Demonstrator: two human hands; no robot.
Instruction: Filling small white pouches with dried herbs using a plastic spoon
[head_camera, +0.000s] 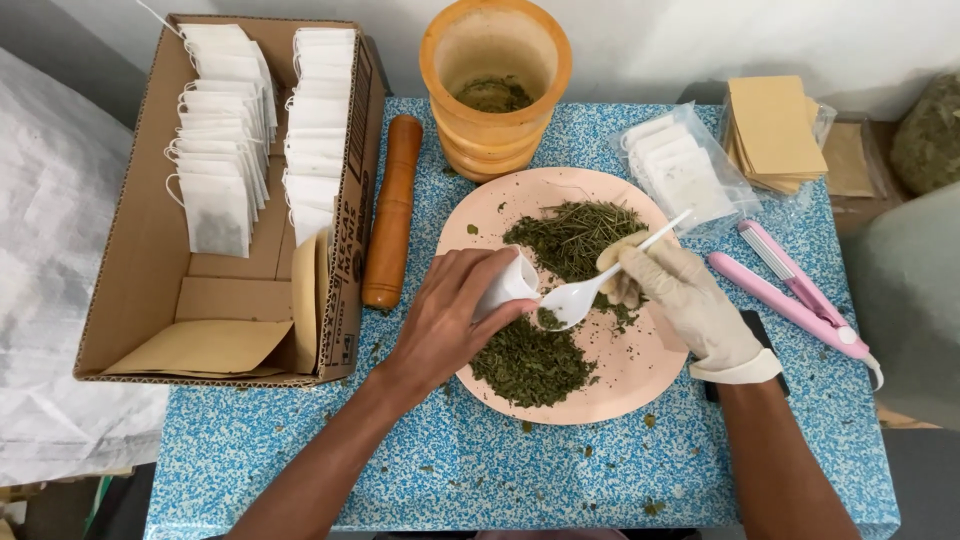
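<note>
Blue speckled tabletop (480, 470) is sitting nearest me, flecked with stray green bits. On it, the round pink plate (640, 385) is carrying two heaps: a crushed dark green leaf pile (530, 362) on the near side, and long dried green stems (575, 235) on the far side. My bare left hand (445, 320) is pinching a small white paper tea bag (508, 285) closed-fingered over the plate, mouth facing right. My gloved right hand (680, 300) is gripping a white plastic spoon (590, 285), bowl tip touching the bag's mouth, just above the crushed pile. Right of the plate, a pink flat-jawed sealer tool (795, 295) is lying on the table. Left, a brown wooden pestle (390, 210) is lying beside an open cardboard box (140, 270) holding rows of white bags. Farthest back, an orange wooden mortar (495, 85) is standing, next to a tan envelope stack (775, 130).
</note>
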